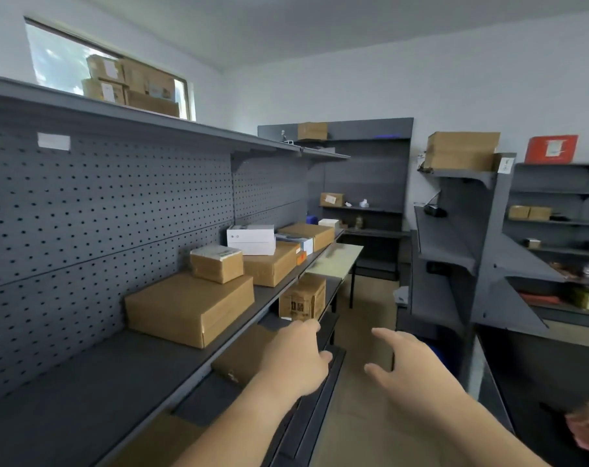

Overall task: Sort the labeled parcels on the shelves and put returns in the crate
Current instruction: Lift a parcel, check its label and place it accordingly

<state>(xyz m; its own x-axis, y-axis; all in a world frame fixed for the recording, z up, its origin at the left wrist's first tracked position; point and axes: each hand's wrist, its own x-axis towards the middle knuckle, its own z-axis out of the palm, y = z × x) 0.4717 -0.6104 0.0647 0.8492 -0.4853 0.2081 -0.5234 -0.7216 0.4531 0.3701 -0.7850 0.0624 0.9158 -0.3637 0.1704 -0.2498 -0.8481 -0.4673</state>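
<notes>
Parcels [188, 308] sit on the grey shelf [84, 382]. The left hand [296, 358] and right hand [411, 369] are loose, holding nothing.

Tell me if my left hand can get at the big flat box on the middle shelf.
Probably yes: the left hand looks empty and close to the large box, whose near side is bare; a smaller box rests on its far end.

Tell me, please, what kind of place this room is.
Most likely a small parcel storeroom. Grey metal shelves with pegboard backs fill the room, labelled cardboard boxes sit on them, and more boxes are stacked on top by the window.
</notes>
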